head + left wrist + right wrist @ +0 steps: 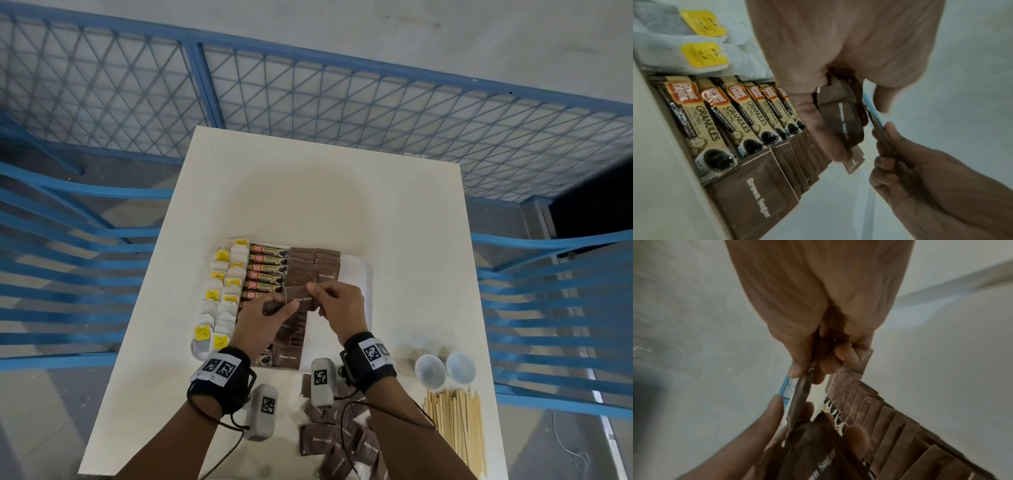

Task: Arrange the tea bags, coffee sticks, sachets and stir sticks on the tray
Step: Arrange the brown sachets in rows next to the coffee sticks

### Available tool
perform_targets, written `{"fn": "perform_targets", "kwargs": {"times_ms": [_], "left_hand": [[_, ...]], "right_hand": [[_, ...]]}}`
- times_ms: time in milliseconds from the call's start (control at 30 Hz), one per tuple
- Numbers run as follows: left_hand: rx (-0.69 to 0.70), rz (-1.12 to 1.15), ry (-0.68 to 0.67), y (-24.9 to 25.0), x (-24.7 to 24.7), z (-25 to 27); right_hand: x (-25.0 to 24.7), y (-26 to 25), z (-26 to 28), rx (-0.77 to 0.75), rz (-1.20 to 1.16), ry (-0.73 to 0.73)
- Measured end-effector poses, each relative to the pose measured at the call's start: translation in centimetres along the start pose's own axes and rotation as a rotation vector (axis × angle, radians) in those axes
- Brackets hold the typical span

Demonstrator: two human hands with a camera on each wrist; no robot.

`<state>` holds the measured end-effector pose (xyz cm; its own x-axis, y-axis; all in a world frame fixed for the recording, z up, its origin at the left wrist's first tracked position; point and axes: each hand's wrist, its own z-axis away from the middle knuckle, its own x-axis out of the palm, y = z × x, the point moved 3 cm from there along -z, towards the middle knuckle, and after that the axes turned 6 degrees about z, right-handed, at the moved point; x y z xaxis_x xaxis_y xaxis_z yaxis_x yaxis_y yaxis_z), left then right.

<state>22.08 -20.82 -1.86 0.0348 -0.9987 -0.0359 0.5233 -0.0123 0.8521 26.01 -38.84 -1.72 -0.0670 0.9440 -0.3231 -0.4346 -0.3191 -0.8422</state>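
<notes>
A white tray (358,274) holds tea bags (222,284) with yellow tags at its left, coffee sticks (267,267) beside them, then rows of brown sugar sachets (301,267). Over the tray's middle my left hand (274,306) grips a small stack of sachets (840,120). My right hand (317,291) pinches the top edge of one sachet (298,298) against that stack; the right wrist view shows this sachet (801,391) edge-on between thumb and fingers. More loose sachets (335,442) lie near the front edge, with wooden stir sticks (455,428) to their right.
Two small white cups (430,371) stand right of the tray on the white table (308,192). A blue mesh fence (308,96) surrounds the table. The tray's right strip is bare white.
</notes>
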Motion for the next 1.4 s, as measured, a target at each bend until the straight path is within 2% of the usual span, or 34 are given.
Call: {"fn": "perform_targets", "kwargs": {"times_ms": [167, 367, 633, 800, 967, 1133, 1400], "left_hand": [[-0.040, 0.111, 0.049, 0.5, 0.1, 0.1], [-0.049, 0.139, 0.033, 0.4, 0.2, 0.0], [-0.098, 0.189, 0.011, 0.3, 0.6, -0.2], [-0.092, 0.143, 0.037, 0.3, 0.5, -0.5], [-0.092, 0.072, 0.038, 0.3, 0.4, -0.8], [-0.178, 0.211, 0.008, 0.4, 0.4, -0.3], [-0.245, 0.263, -0.018, -0.5, -0.4, -0.4]], "right_hand": [[0.0, 0.3, 0.7, -0.031, 0.066, -0.156], [-0.5, 0.4, 0.8, 0.006, 0.024, -0.128], [-0.9, 0.3, 0.5, -0.036, 0.002, -0.226], [-0.9, 0.3, 0.1, -0.029, -0.004, -0.252], [-0.9, 0.3, -1.2, -0.099, 0.227, -0.156], [-3.2, 2.1, -3.7, 0.032, 0.205, 0.130], [-3.2, 3.3, -5.0, 0.039, 0.351, 0.169]]}}
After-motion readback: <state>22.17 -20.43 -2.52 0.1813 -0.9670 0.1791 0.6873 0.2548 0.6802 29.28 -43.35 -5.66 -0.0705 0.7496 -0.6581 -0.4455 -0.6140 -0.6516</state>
